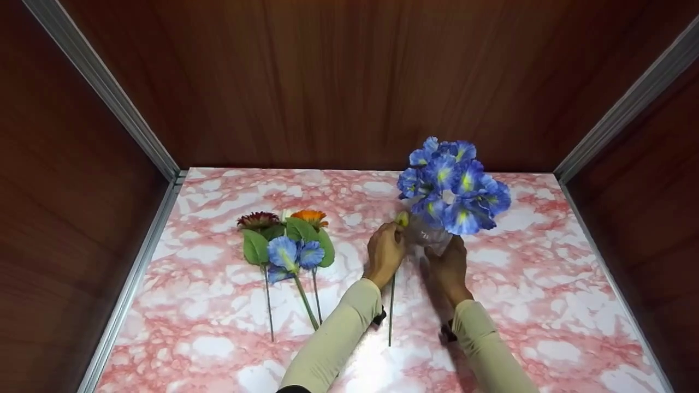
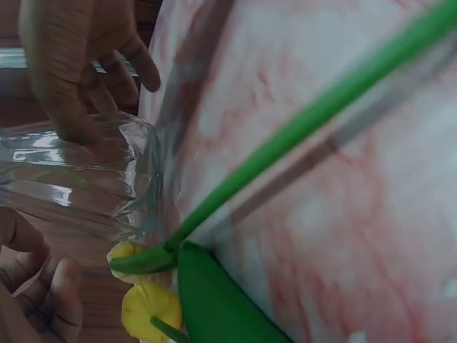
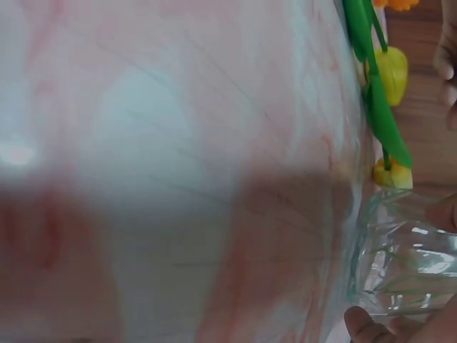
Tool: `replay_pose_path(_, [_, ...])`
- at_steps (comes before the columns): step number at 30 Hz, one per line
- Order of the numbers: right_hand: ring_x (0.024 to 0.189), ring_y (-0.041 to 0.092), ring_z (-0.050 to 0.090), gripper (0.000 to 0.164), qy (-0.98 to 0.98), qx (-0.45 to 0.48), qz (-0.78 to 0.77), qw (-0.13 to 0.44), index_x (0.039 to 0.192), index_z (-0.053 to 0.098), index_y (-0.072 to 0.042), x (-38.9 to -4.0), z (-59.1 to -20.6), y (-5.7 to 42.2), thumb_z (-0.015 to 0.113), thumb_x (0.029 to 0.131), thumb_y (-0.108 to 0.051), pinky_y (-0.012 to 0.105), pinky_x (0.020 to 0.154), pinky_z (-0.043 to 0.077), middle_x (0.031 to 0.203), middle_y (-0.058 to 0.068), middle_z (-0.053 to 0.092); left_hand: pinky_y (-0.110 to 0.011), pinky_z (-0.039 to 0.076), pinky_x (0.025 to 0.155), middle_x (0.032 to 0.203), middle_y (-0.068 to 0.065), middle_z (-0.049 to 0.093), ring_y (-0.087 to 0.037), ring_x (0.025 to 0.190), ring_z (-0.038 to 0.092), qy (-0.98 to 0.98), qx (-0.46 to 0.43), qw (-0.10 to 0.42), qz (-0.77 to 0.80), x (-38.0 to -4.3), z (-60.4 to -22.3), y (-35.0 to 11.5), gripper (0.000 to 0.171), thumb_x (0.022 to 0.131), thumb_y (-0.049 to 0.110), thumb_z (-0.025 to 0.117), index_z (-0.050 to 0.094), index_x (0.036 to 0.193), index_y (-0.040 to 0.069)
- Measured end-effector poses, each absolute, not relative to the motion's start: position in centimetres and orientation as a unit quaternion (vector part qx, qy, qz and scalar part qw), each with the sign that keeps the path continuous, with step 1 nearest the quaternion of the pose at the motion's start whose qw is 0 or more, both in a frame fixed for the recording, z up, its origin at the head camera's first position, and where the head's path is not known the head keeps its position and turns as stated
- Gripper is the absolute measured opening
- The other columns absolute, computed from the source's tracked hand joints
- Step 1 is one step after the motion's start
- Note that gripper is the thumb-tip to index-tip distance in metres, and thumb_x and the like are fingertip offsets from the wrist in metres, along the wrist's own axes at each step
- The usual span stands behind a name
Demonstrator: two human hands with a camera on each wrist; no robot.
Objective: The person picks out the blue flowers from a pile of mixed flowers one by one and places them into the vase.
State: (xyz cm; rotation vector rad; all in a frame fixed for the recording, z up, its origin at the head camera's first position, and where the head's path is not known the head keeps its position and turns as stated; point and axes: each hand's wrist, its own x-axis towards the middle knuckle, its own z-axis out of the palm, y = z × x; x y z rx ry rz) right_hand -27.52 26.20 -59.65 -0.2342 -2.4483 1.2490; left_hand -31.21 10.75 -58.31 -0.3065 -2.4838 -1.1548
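A clear glass vase [image 1: 430, 233] with a bunch of blue irises [image 1: 464, 188] stands at right of centre. My right hand [image 1: 450, 267] grips it low down, thumb [image 3: 444, 213] on one side and fingers [image 3: 368, 327] on the other. Close by on the left is my left hand [image 1: 385, 252], its fingers loosely curled with nothing in them. Beside the vase, a yellow flower stem [image 2: 285, 146] with green leaves lies on the table, its yellow blooms [image 2: 151, 311] near the left fingers. In the head view the left hand partly hides it.
Further left on the pink marbled table [image 1: 207, 311] lie several flowers: a dark red one [image 1: 259, 220], an orange one [image 1: 310, 218] and a blue iris [image 1: 284, 254]. Wooden panels [image 1: 327, 82] with metal edge strips [image 1: 131, 114] enclose the back and sides.
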Motion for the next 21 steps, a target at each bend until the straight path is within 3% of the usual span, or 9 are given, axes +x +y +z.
replay_pose_path(9, [0.120, 0.053, 0.043, 0.073, -0.900, -0.026, 0.376, 0.217, 0.140, 0.033, 0.014, -25.7, -59.8, 24.6, 0.068, 0.080, -0.009, 0.059, 0.098, 0.036, 0.135, 0.037, 0.042, -0.034, 0.047, 0.076, 0.086, -0.001, 0.062, -0.021, 0.084, 0.058, -0.913, -0.121, 0.198, -0.334, -29.9, -58.3, 9.3, 0.009, 0.082, 0.017, 0.067, 0.069, 0.089, 0.012])
replay_pose_path(16, [0.117, 0.054, 0.043, 0.067, -0.910, 0.044, 0.317, 0.262, 0.133, 0.039, 0.018, -24.0, -59.9, 22.8, 0.070, 0.078, -0.006, 0.059, 0.098, 0.035, 0.132, 0.039, 0.043, -0.038, 0.042, 0.074, 0.088, -0.003, 0.061, -0.024, 0.088, 0.055, -0.916, -0.110, 0.222, -0.314, -28.4, -58.8, 7.7, 0.014, 0.077, 0.017, 0.072, 0.070, 0.088, 0.009])
replay_pose_path(21, [0.119, 0.052, 0.044, 0.062, -0.909, 0.083, 0.315, 0.259, 0.131, 0.046, 0.013, -23.3, -59.9, 21.9, 0.070, 0.077, -0.004, 0.057, 0.100, 0.034, 0.133, 0.037, 0.044, -0.039, 0.042, 0.076, 0.089, -0.005, 0.061, -0.026, 0.088, 0.055, -0.915, -0.094, 0.225, -0.320, -27.2, -59.0, 6.8, 0.014, 0.076, 0.017, 0.072, 0.070, 0.086, 0.008])
